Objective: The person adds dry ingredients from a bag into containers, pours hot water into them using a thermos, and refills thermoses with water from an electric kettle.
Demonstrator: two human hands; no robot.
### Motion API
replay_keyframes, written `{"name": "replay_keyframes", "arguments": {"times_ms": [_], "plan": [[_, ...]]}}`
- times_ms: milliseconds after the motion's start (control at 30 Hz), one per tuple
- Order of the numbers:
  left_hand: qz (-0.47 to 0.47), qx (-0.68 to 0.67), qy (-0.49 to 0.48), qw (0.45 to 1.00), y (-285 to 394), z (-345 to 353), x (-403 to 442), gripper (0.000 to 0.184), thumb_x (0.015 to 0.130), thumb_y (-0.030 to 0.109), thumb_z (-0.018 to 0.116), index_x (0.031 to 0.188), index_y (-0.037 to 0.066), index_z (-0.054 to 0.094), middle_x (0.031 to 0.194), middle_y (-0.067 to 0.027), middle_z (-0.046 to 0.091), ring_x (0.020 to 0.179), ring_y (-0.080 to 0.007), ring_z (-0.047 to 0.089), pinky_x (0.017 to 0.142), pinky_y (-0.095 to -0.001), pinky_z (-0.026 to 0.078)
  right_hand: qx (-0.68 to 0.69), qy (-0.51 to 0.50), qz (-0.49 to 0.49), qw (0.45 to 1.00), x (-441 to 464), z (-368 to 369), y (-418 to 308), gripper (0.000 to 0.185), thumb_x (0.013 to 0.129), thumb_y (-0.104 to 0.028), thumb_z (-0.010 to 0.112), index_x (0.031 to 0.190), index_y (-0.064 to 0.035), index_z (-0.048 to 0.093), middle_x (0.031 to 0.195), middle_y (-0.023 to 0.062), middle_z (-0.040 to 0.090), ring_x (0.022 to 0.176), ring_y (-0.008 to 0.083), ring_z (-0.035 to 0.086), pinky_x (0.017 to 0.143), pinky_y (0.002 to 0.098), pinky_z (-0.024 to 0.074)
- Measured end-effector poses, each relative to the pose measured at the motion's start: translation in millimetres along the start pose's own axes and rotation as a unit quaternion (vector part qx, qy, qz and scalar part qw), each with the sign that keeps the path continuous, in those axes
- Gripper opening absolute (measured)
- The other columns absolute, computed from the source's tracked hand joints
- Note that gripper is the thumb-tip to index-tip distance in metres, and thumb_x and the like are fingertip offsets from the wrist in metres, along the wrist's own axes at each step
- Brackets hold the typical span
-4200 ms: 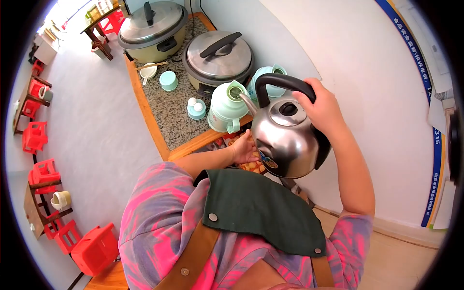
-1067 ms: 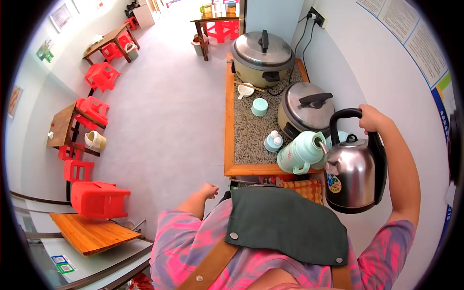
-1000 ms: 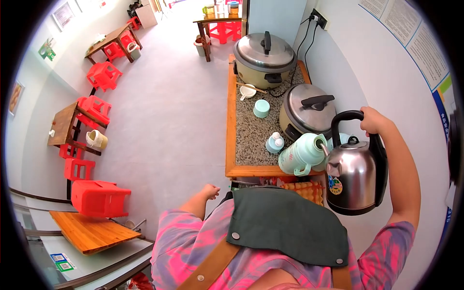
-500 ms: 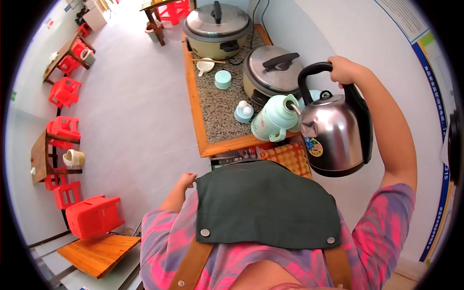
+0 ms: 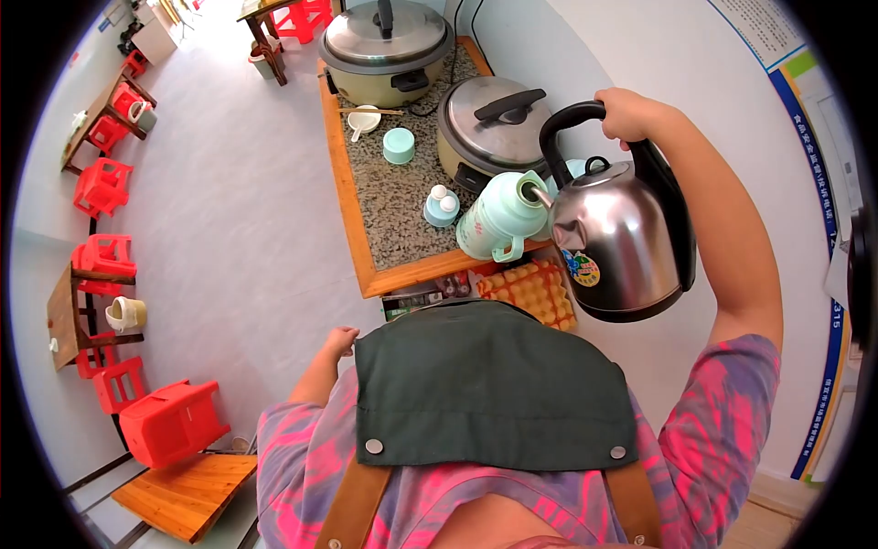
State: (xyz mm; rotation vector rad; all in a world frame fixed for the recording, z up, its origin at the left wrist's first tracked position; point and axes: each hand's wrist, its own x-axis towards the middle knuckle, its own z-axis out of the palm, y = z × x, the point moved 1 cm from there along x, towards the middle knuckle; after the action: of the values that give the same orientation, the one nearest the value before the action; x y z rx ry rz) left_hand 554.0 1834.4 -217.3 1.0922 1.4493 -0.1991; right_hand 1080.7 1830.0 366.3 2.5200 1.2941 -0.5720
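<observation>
My right hand (image 5: 633,119) is closed around the black handle of a steel electric kettle (image 5: 608,238), which is tilted to the left. Its spout reaches the mouth of a mint-green thermos (image 5: 501,218) standing at the counter's near corner. Whether water flows is too small to tell. Part of a second mint-green item shows behind the kettle. Left of the thermos sits a light blue cup-like lid (image 5: 442,211) with two white-topped stoppers on it; farther back is another light blue lid (image 5: 398,148). My left hand (image 5: 342,342) hangs beside the dark green apron (image 5: 494,393), fingers curled, nothing visible in them.
Two large rice cookers (image 5: 498,123) stand on the speckled, wood-edged counter (image 5: 389,197), near a white ladle-like scoop (image 5: 364,121) and chopsticks. An egg tray (image 5: 535,295) lies below the counter edge. Red stools (image 5: 174,423) and wooden tables line the left; a wall rises at right.
The whole view has shifted slightly, so the counter and its things sit farther left. The kettle stays tilted with its spout at the thermos mouth; my left hand remains curled at my side.
</observation>
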Motion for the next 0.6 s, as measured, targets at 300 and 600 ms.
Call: {"name": "replay_keyframes", "arguments": {"times_ms": [300, 600], "plan": [[0.005, -0.018, -0.021, 1.000, 0, -1, 7, 0.033, 0.082, 0.028, 0.060, 0.102, 0.003, 0.062, 0.075, -0.0093, 0.062, 0.042, -0.0180, 0.051, 0.039, -0.0316, 0.046, -0.008, -0.004, -0.006, 1.000, 1, -3, -12, 0.029, 0.070, 0.006, 0.047, 0.099, 0.0019, 0.047, 0.069, 0.0124, 0.053, 0.050, 0.0190, 0.057, 0.045, 0.0346, 0.0444], [0.017, -0.024, -0.012, 0.999, -10, 0, 5, 0.032, 0.082, 0.028, 0.061, 0.102, 0.003, 0.062, 0.079, -0.0092, 0.065, 0.047, -0.0186, 0.054, 0.042, -0.0315, 0.046, -0.034, -0.013, -0.002, 0.999, 4, -5, -17, 0.029, 0.070, 0.004, 0.049, 0.099, 0.0000, 0.048, 0.068, 0.0103, 0.054, 0.050, 0.0175, 0.056, 0.046, 0.0335, 0.0436]]}}
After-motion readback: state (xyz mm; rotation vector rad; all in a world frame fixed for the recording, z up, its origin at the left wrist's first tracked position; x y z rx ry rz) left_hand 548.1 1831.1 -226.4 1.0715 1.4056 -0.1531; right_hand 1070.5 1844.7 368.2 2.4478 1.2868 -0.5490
